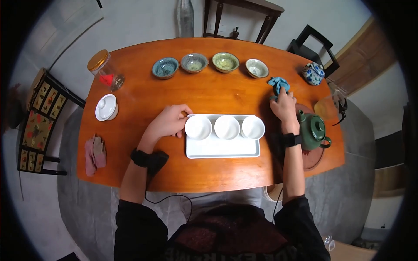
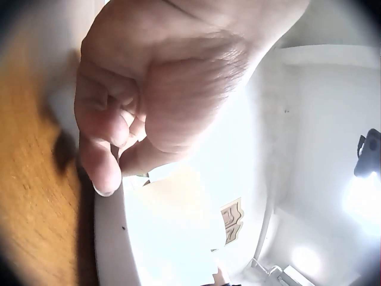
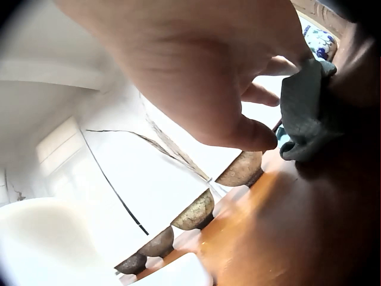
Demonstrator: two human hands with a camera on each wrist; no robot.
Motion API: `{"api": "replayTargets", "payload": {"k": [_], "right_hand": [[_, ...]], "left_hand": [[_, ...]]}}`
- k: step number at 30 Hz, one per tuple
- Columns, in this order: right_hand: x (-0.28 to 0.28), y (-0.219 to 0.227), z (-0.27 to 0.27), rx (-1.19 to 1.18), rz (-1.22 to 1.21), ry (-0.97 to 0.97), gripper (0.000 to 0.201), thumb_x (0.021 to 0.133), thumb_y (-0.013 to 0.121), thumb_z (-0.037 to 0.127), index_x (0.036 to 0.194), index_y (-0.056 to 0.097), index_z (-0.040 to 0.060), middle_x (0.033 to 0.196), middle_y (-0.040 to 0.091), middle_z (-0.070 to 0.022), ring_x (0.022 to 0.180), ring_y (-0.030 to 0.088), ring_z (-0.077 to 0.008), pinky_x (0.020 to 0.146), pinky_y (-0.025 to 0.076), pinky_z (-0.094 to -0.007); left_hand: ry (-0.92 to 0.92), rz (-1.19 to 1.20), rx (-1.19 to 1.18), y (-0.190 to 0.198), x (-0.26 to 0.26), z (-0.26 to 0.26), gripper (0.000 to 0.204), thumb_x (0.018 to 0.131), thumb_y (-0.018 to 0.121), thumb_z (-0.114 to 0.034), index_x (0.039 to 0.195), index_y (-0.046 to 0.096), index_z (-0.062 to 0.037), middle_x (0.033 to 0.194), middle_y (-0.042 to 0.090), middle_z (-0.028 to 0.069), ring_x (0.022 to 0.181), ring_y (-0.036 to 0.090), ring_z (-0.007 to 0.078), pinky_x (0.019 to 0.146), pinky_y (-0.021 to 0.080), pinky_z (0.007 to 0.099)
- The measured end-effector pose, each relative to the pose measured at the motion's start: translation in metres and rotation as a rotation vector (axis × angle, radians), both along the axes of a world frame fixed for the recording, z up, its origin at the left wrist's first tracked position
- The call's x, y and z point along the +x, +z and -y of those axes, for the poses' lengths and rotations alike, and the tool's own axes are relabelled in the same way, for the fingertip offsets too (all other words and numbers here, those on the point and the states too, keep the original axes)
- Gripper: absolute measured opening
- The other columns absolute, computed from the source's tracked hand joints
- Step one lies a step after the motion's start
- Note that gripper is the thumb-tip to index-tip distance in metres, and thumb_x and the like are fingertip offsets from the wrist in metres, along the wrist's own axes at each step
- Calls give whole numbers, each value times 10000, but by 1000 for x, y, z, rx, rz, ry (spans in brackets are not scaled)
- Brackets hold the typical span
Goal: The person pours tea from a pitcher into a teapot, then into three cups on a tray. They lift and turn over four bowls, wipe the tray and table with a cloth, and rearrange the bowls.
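A white rectangular tray (image 1: 223, 150) lies on the wooden table with three white cups along its far side: left (image 1: 198, 127), middle (image 1: 227, 127) and right (image 1: 253, 127). My left hand (image 1: 170, 121) grips the tray's left edge near the far corner, fingers curled, one fingertip against the outer wall in the left wrist view. Over at the right, my right hand (image 1: 285, 108) reaches to a crumpled blue cloth (image 1: 278, 82). Its fingers are spread, with the thumb (image 3: 259, 136) close beside the cloth in the right wrist view.
A green teapot (image 1: 311, 132) stands on a reddish round tray (image 1: 314, 162) beside my right wrist. Several glazed bowls line the far side, one of them blue (image 1: 165, 68). A lidded white bowl (image 1: 106, 108), glass jar (image 1: 106, 71) and folded pink cloth (image 1: 90, 156) sit left.
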State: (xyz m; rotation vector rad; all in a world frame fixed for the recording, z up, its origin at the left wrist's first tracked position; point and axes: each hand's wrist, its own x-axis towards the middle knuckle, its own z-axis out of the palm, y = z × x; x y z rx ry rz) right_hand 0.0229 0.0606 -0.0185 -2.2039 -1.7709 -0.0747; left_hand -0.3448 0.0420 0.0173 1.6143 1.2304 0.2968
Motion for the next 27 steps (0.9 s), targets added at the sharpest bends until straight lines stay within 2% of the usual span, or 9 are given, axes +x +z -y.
{"api": "replayTargets", "payload": {"k": [3,5,6,11,13,19,21,23,27], "right_hand": [[3,-1,-11,-89,20,3,446,777,584,175,1115,497,-103,1087,575,-378,1005,532,-555,927,415,-559],[6,-4,-19,-123,33,74,379,776,609,187,1074,555,-41,1004,628,-323,1012,571,-475,925,400,-513],[7,-6,-20,-79,68,96,368,769,623,163,1061,553,-51,1004,629,-324,997,588,-463,900,429,-516],[-6,3,-6,-85,-82,134,404,739,721,148,1049,562,-56,1014,626,-311,960,601,-471,815,493,-510],[-19,9,9,-38,-80,207,348,720,725,111,973,566,-67,982,631,-298,899,619,-461,795,512,-508],[-43,21,57,-48,-50,330,256,744,669,40,964,571,-46,945,626,-258,904,596,-427,818,486,-490],[-47,23,71,-61,76,386,185,772,577,0,950,569,-53,917,618,-247,889,584,-404,833,470,-448],[-49,20,83,-73,103,368,172,787,549,-3,950,568,-53,904,616,-237,878,583,-397,823,470,-437],[-53,19,106,-60,9,366,237,742,597,-16,978,581,-37,945,608,-241,893,559,-435,811,464,-481]], "left_hand": [[24,-22,41,2,3,0,188,915,555,-130,989,609,35,645,669,98,453,599,126,411,450,259],[29,-48,24,3,4,0,180,914,562,-131,959,602,38,640,664,107,455,596,128,419,457,272],[21,-41,22,4,4,1,180,914,562,-131,959,602,38,640,664,107,455,596,128,419,457,272],[44,-54,15,10,4,3,169,919,562,-128,939,597,37,637,660,105,467,596,131,433,468,279],[36,-47,16,11,4,3,162,920,554,-122,935,596,34,635,657,102,468,597,128,433,471,276],[44,-30,16,5,2,3,158,925,547,-113,961,597,33,641,658,97,469,599,121,426,473,263],[41,-22,18,5,2,3,160,926,550,-112,967,595,36,640,657,96,467,598,118,422,469,261],[47,-17,26,4,1,4,163,930,549,-114,966,594,38,639,656,95,465,595,114,419,464,259],[39,-16,25,3,1,3,165,934,546,-116,963,592,39,635,654,94,462,589,110,413,455,257]]}}
